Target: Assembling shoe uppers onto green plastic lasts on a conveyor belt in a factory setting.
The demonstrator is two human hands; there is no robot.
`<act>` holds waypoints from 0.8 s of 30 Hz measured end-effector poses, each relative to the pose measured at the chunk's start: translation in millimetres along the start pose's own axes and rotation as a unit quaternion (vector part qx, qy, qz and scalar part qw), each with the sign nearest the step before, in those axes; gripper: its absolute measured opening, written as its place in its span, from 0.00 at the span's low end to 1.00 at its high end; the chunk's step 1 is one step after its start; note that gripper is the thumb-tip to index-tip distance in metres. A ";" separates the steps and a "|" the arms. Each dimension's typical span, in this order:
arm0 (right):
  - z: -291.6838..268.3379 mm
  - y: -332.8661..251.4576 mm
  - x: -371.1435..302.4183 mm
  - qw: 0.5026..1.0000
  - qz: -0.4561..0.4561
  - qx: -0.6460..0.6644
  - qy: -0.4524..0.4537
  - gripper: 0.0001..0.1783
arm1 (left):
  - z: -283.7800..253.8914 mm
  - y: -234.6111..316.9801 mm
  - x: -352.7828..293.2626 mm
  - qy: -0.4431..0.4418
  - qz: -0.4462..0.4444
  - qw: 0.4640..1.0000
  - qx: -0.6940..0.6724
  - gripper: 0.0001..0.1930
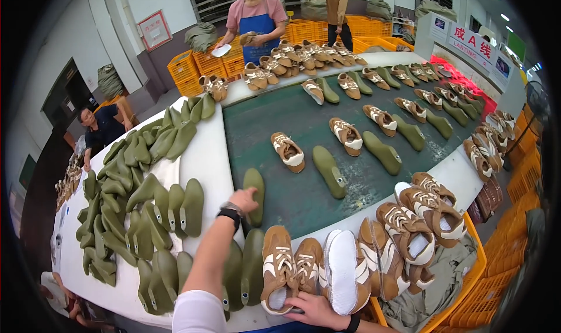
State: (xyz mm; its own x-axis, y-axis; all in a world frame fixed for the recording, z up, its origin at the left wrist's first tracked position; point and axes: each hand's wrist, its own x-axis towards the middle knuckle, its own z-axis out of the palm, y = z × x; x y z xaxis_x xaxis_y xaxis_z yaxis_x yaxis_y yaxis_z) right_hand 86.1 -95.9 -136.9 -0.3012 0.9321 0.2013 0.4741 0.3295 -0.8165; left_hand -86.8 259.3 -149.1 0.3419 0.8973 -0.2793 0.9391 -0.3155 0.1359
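Observation:
My left hand (243,201) reaches forward and grips the side of an olive-green shoe last (253,188) lying on the dark green conveyor belt (263,216). Close to me, my right hand (318,311) has its fingers at the heel of a brown and white sneaker (277,269), which stands toe-away at the belt's near edge. Part of that grip is hidden behind the heel. Beside it are several more brown sneakers (403,228), one of them showing a white sole (341,271). More lasts (252,267) stand just left of the sneaker, partly behind my left forearm.
Many green lasts (140,198) cover the white table on the left. Sneakers and lasts alternate in rows along the belt. An orange crate (473,263) with grey cloth stands at right. Across the belt, a person in a blue apron (257,29) handles shoe pieces behind piled sneakers (292,57).

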 end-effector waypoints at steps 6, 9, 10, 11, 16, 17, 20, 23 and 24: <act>1.2 3.4 -4.4 1.000 0.005 0.004 0.008 0.17 | 14.5 14.7 11.3 -0.044 -0.024 0.997 -0.064 0.31; 7.9 9.1 -6.0 1.000 -0.005 0.018 0.018 0.17 | 26.8 -12.9 1.1 0.044 0.062 0.992 -0.099 0.37; 7.8 8.7 -5.0 1.000 -0.010 0.017 0.021 0.17 | 20.7 -12.7 -5.2 0.010 0.050 0.990 -0.133 0.36; 5.7 9.6 -6.5 0.999 -0.010 0.014 0.027 0.16 | 4.0 1.9 -22.3 -0.027 0.042 0.985 -0.167 0.35; 5.5 2.0 -5.1 0.998 -0.030 0.017 0.045 0.16 | -57.5 24.8 -133.4 0.027 0.141 0.971 -0.190 0.22; 4.1 0.5 -5.4 0.998 -0.025 0.015 0.054 0.16 | -68.2 35.5 -158.2 0.026 0.163 0.967 -0.193 0.20; 9.2 -3.0 -4.3 0.997 -0.034 0.010 0.072 0.17 | -65.9 51.0 -232.7 0.088 0.286 0.936 -0.184 0.19; 12.3 -17.5 -0.5 0.995 -0.040 0.000 0.095 0.17 | -54.4 72.9 -303.9 0.073 0.294 0.950 -0.074 0.19; 11.0 -21.9 0.6 0.995 -0.042 -0.001 0.095 0.17 | -50.2 78.5 -318.1 0.085 0.290 0.952 -0.039 0.18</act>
State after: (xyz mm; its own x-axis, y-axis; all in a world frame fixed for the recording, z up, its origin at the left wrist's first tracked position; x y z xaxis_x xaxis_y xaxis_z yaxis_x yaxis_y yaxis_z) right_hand 66.4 -104.2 -124.8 -0.1780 0.9130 0.3670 0.4563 0.4070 -0.7913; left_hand -123.6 -35.4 -1.8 0.7862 0.6176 0.0212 0.5857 -0.7556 0.2932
